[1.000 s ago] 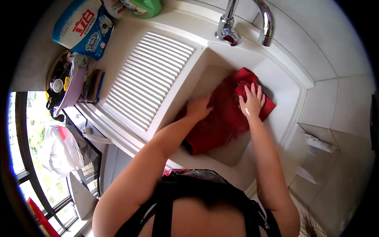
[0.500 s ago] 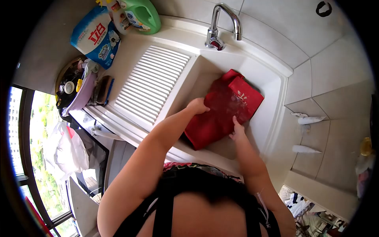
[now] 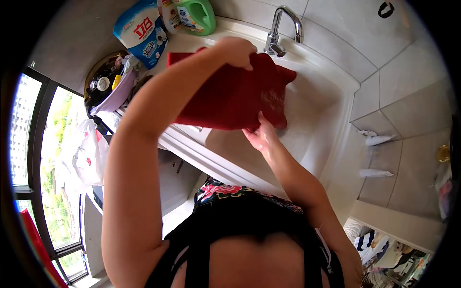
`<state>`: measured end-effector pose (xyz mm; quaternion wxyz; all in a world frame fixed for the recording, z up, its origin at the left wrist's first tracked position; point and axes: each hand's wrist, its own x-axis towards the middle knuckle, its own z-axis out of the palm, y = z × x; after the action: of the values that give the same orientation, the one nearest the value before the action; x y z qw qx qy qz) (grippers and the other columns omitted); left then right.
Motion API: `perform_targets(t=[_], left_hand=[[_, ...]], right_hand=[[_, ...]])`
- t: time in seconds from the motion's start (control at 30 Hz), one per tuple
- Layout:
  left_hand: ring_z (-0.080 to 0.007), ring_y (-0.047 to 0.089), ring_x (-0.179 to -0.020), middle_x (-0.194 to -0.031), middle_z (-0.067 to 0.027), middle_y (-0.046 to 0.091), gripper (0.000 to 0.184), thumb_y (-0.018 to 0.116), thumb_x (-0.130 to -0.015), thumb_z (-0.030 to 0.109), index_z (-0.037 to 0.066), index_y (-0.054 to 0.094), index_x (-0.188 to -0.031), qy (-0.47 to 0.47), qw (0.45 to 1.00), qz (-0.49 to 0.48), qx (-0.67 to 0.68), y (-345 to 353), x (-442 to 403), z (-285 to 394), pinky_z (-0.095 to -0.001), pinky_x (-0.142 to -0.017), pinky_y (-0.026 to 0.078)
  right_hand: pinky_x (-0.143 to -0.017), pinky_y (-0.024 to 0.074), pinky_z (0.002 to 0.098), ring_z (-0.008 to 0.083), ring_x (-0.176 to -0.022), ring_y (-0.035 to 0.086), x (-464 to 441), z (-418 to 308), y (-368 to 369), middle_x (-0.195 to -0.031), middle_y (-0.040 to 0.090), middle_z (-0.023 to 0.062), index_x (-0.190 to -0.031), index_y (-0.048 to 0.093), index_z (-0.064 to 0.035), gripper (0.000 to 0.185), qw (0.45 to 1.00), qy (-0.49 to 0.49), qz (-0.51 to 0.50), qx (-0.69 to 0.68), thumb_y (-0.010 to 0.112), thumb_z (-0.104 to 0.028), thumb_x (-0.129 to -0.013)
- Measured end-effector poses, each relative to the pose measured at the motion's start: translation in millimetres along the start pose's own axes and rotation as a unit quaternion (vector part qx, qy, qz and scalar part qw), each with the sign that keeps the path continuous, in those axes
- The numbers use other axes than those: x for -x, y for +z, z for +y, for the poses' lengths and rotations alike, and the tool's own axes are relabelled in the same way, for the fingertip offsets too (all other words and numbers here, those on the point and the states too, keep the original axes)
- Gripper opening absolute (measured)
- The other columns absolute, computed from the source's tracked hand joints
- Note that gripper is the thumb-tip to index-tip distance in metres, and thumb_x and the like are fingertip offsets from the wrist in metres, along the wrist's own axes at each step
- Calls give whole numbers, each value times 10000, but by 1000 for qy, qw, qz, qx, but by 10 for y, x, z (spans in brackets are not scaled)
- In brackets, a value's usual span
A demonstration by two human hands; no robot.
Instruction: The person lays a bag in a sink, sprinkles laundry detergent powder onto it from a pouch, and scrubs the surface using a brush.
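A wet red cloth item (image 3: 230,96) is raised across the left side of the white sink (image 3: 317,125) and over the ribbed washboard, which it mostly hides. My left hand (image 3: 236,52) grips its upper edge, fingers curled over the fabric. At the lower edge, my right hand (image 3: 263,134) pinches the cloth, thumb on the near face and fingers partly hidden beneath. Whitish marks show on the cloth's right part, which hangs over the basin.
A chrome faucet (image 3: 283,31) stands behind the sink. At the back left are a blue-white detergent bag (image 3: 142,32), a green bottle (image 3: 198,18) and a purple basin (image 3: 116,95) with items. White plastic bags (image 3: 89,156) hang by the window.
The red cloth has been lifted out of the basin's middle and moved left, partly over the washboard. Both hands now grip it; the left hand has moved up and away.
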<state>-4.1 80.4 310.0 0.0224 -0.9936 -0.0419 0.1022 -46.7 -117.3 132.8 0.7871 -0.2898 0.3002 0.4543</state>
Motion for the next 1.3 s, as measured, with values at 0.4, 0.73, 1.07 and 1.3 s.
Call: perform_targets(t=[0.4, 0.73, 1.07, 1.3], left_hand=[[-231, 544, -1230, -1196, -30, 659, 372, 664, -873, 327, 251, 630, -1236, -191, 973, 125, -26, 1604, 293, -1090, -429, -1085, 358], [-209, 474, -1291, -1269, -23, 592, 376, 632, -875, 283, 150, 585, -1223, -204, 921, 333, -17, 2137, 336, -515, -532, -1158, 241], [-224, 526, -1213, -1184, -39, 635, 304, 634, -853, 238, 130, 626, -1138, -198, 915, 349, 43, 2110, 378, -540, -482, -1156, 253], [-212, 526, -1212, -1174, -37, 639, 313, 618, -861, 233, 116, 624, -1151, -163, 913, 365, 85, 2229, 386, -626, -478, -1161, 253]], right_hand=[[-696, 507, 284, 99, -838, 594, -642, -25, -658, -975, 640, -18, -1139, 627, -109, 268, 842, -77, -85, 527, 594, -302, -956], [-837, 496, 369, 181, -1090, 563, -1159, -520, -1318, -1299, 571, 42, -1331, 526, -146, 537, 852, -156, 112, 486, 693, -401, -887], [-1081, 353, 422, 328, -1376, 375, -1652, -173, -1290, -1500, 383, 220, -1473, 299, 63, 992, 767, -194, 142, 594, 577, -672, -868], [-1010, 428, 394, 325, -1277, 489, -1621, -366, -1539, -1432, 479, 230, -1425, 396, 94, 1068, 769, -150, 191, 591, 582, -757, -807]])
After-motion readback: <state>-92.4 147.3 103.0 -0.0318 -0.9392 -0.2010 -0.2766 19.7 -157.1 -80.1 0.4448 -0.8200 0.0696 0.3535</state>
